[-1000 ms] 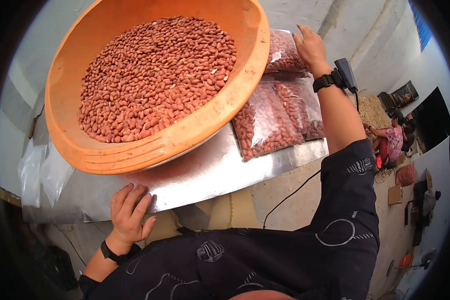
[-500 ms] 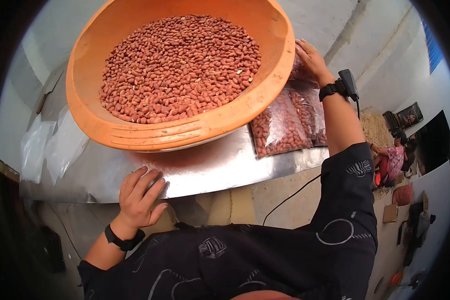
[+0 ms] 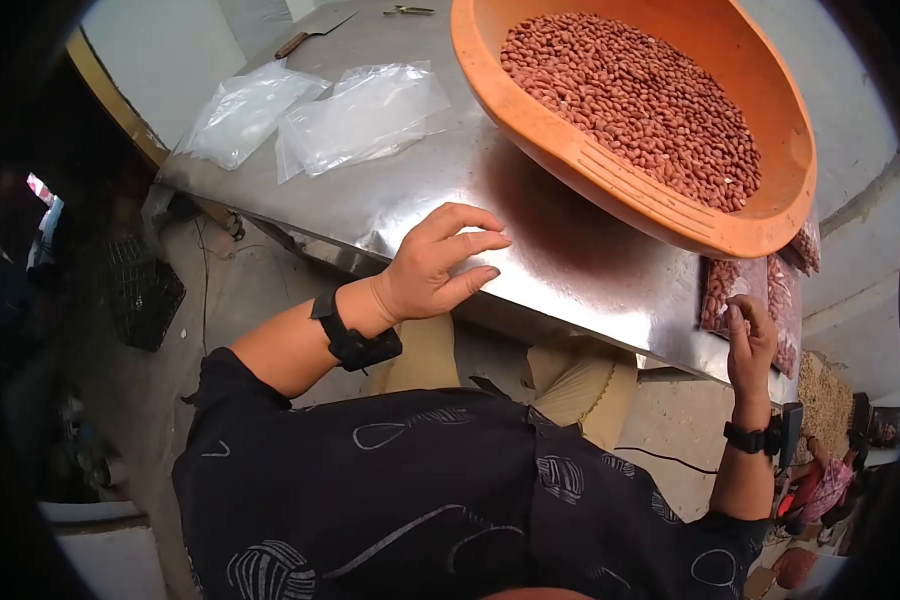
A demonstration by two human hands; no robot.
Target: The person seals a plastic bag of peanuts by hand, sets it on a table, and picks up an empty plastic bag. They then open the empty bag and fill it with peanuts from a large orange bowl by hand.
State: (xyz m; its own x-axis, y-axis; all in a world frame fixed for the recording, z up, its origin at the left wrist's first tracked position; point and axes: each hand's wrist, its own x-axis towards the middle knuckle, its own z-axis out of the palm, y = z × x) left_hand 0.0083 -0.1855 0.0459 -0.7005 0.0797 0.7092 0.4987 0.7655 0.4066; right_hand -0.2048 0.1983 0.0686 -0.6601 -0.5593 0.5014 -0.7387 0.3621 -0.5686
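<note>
A large orange basin full of red-skinned peanuts rests on a shiny metal table. My left hand is over the table's front edge, left of the basin, with fingers bent and apart and nothing in them. Right of the basin lie clear plastic bags packed with peanuts. My right hand is in front of these bags, overlapping them in this view, its fingers loosely curled and apart. To the left, two piles of flat clear plastic bags lie on the metal.
A wooden-handled blade and a small brass-coloured tool lie at the table's back. A black crate stands on the floor at left. At far right a person sits low by a spread heap of pale pods.
The view has swung left, showing more table and the flat bags. My right hand has come back from the far bags beside the basin to the front ones; my left hand has lifted off the table edge.
</note>
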